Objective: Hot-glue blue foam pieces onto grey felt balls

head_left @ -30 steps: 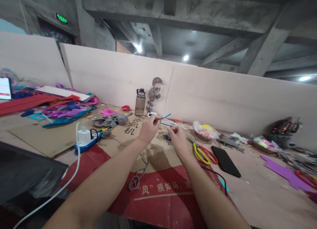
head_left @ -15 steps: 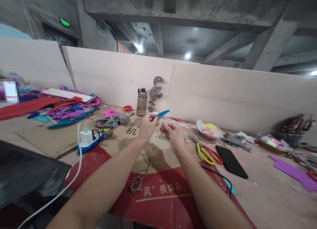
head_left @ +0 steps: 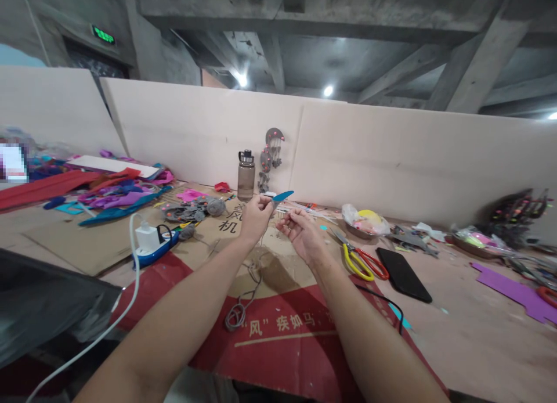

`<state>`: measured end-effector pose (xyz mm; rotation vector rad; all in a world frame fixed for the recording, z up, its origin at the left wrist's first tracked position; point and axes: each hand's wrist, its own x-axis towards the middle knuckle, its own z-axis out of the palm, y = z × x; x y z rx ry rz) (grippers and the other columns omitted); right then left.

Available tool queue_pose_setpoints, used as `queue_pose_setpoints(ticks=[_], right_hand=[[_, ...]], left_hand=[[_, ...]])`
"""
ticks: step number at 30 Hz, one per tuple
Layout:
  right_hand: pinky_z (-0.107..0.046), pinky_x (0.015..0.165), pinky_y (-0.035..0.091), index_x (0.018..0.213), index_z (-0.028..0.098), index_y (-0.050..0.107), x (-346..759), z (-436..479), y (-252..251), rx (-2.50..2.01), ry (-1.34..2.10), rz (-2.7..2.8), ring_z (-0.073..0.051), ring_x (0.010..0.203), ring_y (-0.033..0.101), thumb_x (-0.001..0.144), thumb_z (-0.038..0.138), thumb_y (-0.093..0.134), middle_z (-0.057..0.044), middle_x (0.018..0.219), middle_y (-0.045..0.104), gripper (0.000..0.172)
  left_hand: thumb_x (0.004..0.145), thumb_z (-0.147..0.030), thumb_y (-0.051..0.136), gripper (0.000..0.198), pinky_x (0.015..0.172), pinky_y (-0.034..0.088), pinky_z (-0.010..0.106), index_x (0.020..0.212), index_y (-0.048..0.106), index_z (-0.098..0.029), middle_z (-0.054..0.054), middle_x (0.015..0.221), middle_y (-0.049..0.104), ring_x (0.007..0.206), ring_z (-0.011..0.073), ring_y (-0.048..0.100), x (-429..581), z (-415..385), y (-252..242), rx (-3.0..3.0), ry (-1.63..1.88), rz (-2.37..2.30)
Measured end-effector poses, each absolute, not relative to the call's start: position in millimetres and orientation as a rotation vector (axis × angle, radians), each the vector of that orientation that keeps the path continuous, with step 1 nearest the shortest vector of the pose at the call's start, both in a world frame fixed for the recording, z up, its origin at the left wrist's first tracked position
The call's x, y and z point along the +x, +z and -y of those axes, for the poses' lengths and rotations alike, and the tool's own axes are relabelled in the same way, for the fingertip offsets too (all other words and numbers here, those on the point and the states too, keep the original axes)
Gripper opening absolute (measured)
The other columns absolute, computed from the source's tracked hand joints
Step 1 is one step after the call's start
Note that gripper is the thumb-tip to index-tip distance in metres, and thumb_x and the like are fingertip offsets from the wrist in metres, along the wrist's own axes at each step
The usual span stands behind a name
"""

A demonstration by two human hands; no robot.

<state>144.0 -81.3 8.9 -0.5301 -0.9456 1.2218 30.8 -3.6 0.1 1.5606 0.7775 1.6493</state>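
Note:
My left hand is raised over the cardboard sheet, its fingers pinched on a small blue leaf-shaped foam piece that points right. A thin grey string hangs down from this hand and ends in a coil on the red print. My right hand hovers just to the right, palm turned up, with its fingers loosely curled and thumb meeting forefinger; I cannot make out anything between them.
Yellow- and red-handled scissors and a black phone lie right of my hands. A water bottle stands by the back wall panel. A blue power strip with white charger sits left. Coloured foam scraps cover the far left.
My right hand has turned palm up and drawn slightly away from the left. The blue piece stays pinched in my left hand. The view has shifted a little.

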Motion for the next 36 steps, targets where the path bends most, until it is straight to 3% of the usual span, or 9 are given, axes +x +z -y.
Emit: queue_pose_setpoints(ticks=[8, 12, 16, 19, 23, 26, 30, 36], right_hand=[[-0.02, 0.053, 0.038, 0.067, 0.021, 0.043, 144, 81, 7, -0.64, 1.14, 0.982, -0.006, 0.048, 0.036, 0.061, 0.012, 0.056, 0.009, 0.055, 0.04, 0.017], [-0.022, 0.06, 0.041, 0.069, 0.021, 0.044, 142, 75, 0, -0.706, 1.023, 1.008, -0.007, 0.054, 0.044, 0.06, 0.013, 0.057, 0.009, 0.057, 0.044, 0.018], [-0.025, 0.073, 0.045, 0.079, 0.022, 0.047, 137, 73, -4, -0.71, 0.997, 0.976, -0.01, 0.075, 0.058, 0.061, 0.022, 0.069, 0.005, 0.079, 0.059, 0.029], [-0.028, 0.071, 0.048, 0.088, 0.025, 0.044, 133, 74, -4, -0.679, 1.061, 0.957, -0.01, 0.071, 0.059, 0.061, 0.031, 0.074, 0.005, 0.083, 0.061, 0.041], [-0.023, 0.053, 0.044, 0.088, 0.025, 0.044, 134, 75, -1, -0.746, 1.025, 0.951, -0.005, 0.048, 0.043, 0.062, 0.033, 0.073, 0.008, 0.068, 0.054, 0.04], [-0.017, 0.044, 0.032, 0.081, 0.022, 0.047, 137, 75, 1, -0.813, 0.907, 0.971, -0.005, 0.05, 0.036, 0.063, 0.032, 0.071, 0.008, 0.067, 0.047, 0.031], [-0.018, 0.043, 0.026, 0.077, 0.02, 0.051, 141, 77, 2, -0.905, 0.777, 0.987, -0.006, 0.051, 0.032, 0.067, 0.036, 0.065, 0.006, 0.068, 0.045, 0.023], [-0.021, 0.046, 0.026, 0.073, 0.019, 0.052, 146, 75, 0, -0.973, 0.629, 1.027, -0.007, 0.051, 0.03, 0.074, 0.042, 0.059, 0.005, 0.063, 0.043, 0.024]], left_hand=[[0.075, -0.033, 0.062, 0.02, 0.062, 0.05, 0.025, 0.087, 0.06, -0.016, 0.003, 0.077, 0.066, 0.065, 0.0138, 0.064, 30, -1, -3, 1.59, 1.654, -0.781], [0.077, -0.03, 0.059, 0.018, 0.063, 0.05, 0.025, 0.087, 0.059, -0.016, 0.004, 0.078, 0.066, 0.067, 0.0144, 0.065, 32, 2, -1, 1.609, 1.646, -0.791], [0.078, -0.023, 0.055, 0.012, 0.071, 0.049, 0.027, 0.087, 0.059, -0.016, 0.005, 0.084, 0.067, 0.075, 0.0149, 0.064, 31, 14, 4, 1.815, 1.696, -0.82], [0.081, -0.02, 0.052, 0.012, 0.074, 0.046, 0.027, 0.089, 0.06, -0.017, 0.004, 0.084, 0.067, 0.079, 0.0152, 0.062, 29, 23, 7, 2.058, 1.701, -0.838], [0.082, -0.02, 0.051, 0.012, 0.073, 0.046, 0.028, 0.09, 0.06, -0.018, 0.004, 0.083, 0.066, 0.077, 0.0156, 0.061, 29, 28, 8, 2.154, 1.679, -0.856], [0.081, -0.021, 0.053, 0.009, 0.073, 0.047, 0.028, 0.087, 0.059, -0.018, 0.003, 0.08, 0.066, 0.075, 0.0149, 0.062, 32, 28, 9, 2.038, 1.662, -0.808], [0.078, -0.024, 0.058, 0.009, 0.071, 0.052, 0.03, 0.083, 0.058, -0.016, 0.003, 0.078, 0.065, 0.072, 0.0146, 0.064, 39, 28, 8, 1.753, 1.572, -0.682], [0.073, -0.022, 0.063, 0.011, 0.076, 0.055, 0.036, 0.078, 0.055, -0.015, 0.003, 0.078, 0.064, 0.073, 0.0132, 0.064, 44, 30, 8, 1.423, 1.422, -0.516]])
